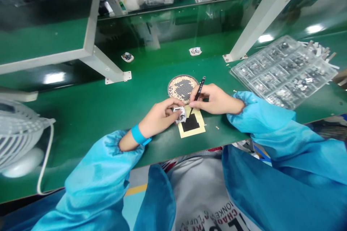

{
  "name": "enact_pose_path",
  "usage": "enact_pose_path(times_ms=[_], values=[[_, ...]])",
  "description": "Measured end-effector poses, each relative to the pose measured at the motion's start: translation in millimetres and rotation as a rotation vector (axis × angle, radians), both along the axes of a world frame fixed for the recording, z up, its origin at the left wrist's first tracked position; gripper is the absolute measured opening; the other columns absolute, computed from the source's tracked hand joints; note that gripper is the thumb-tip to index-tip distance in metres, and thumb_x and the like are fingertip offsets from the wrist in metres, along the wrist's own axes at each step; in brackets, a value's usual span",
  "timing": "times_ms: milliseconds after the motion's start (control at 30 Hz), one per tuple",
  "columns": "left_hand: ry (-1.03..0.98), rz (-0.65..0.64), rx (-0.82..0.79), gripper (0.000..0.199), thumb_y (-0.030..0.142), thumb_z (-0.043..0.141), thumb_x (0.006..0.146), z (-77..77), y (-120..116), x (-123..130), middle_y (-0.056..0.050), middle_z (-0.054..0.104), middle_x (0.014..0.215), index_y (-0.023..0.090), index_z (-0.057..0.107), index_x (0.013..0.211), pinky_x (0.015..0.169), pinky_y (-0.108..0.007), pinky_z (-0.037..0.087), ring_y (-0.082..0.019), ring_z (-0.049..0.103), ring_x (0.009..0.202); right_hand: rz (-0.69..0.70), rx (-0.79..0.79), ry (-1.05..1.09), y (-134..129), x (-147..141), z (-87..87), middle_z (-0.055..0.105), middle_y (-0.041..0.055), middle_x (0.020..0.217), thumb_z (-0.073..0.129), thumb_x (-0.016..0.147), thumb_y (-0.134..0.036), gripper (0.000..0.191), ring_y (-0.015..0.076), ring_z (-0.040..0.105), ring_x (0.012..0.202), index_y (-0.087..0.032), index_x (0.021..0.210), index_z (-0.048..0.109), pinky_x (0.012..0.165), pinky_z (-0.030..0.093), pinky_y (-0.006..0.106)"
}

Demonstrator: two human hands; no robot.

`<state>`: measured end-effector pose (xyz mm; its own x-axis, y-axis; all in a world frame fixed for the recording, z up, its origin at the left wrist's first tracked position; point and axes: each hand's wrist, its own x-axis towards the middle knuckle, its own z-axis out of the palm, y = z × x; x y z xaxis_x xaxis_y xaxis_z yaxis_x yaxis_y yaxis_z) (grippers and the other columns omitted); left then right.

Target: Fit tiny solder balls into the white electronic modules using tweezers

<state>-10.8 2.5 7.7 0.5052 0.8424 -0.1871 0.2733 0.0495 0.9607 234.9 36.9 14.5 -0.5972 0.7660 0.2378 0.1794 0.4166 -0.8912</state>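
Between the fingertips of my left hand [159, 117] is a small white plastic casing [179, 114], tilted over the sheet's upper left corner. A blue band circles my left wrist. My right hand [213, 99] is closed around black tweezers [201, 88], tips pointing down at the sheet. Beneath both hands lies a pale yellow sheet [201, 119] with a dark square [191, 123] on it. Just behind stands a round dish [168, 86] with a perforated grey bottom, strewn with many small beige pieces.
Two similar small casings, one left [127, 57] and one right [195, 51], lie farther back on the green bench. A clear compartment tray [273, 66] of small parts is at right. White metal posts flank the work area, and a white fan [18, 130] stands left.
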Motion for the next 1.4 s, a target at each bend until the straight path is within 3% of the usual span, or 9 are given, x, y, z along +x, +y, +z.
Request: enact_pose_path(times_ms=[100, 200, 367, 1400], values=[[0.059, -0.003, 0.059, 0.029, 0.029, 0.068, 0.090, -3.6, -0.8, -1.8, -0.008, 0.074, 0.101, 0.018, 0.064, 0.117, 0.062, -0.025, 0.057, -0.015, 0.071, 0.070, -0.044, -0.025, 0.110, -4.9, -0.8, 7.2, 0.070, 0.0031, 0.079, 0.079, 0.087, -0.036, 0.024, 0.0126, 0.067, 0.065, -0.015, 0.087, 0.066, 0.063, 0.057, 0.024], [0.080, 0.008, 0.081, 0.029, 0.028, 0.068, 0.089, -5.0, -1.4, -2.2, -0.006, 0.074, 0.098, 0.019, 0.065, 0.117, 0.061, -0.024, 0.056, -0.015, 0.071, 0.069, -0.117, 0.154, 0.152, -10.8, -2.4, 9.5, 0.073, 0.0056, 0.087, 0.078, 0.088, -0.029, 0.016, 0.0154, 0.070, 0.079, -0.016, 0.091, 0.069, 0.076, 0.059, 0.029], [0.056, 0.033, 0.057, 0.032, 0.025, 0.067, 0.087, -3.9, -3.2, -0.2, -0.008, 0.075, 0.103, 0.018, 0.065, 0.119, 0.061, -0.025, 0.057, -0.016, 0.073, 0.072, -0.033, 0.338, 0.141, -14.9, -5.4, 3.6, 0.075, 0.0083, 0.092, 0.075, 0.090, -0.019, 0.009, 0.0177, 0.071, 0.086, -0.015, 0.098, 0.071, 0.080, 0.059, 0.033], [0.069, 0.049, 0.106, 0.030, 0.026, 0.065, 0.087, -0.4, -4.8, 1.7, -0.006, 0.074, 0.098, 0.017, 0.067, 0.116, 0.060, -0.024, 0.054, -0.013, 0.069, 0.066, -0.037, 0.389, 0.100, -16.8, -8.6, 4.6, 0.076, 0.0085, 0.093, 0.071, 0.093, -0.023, 0.008, 0.0184, 0.072, 0.089, -0.017, 0.099, 0.071, 0.084, 0.060, 0.034]])
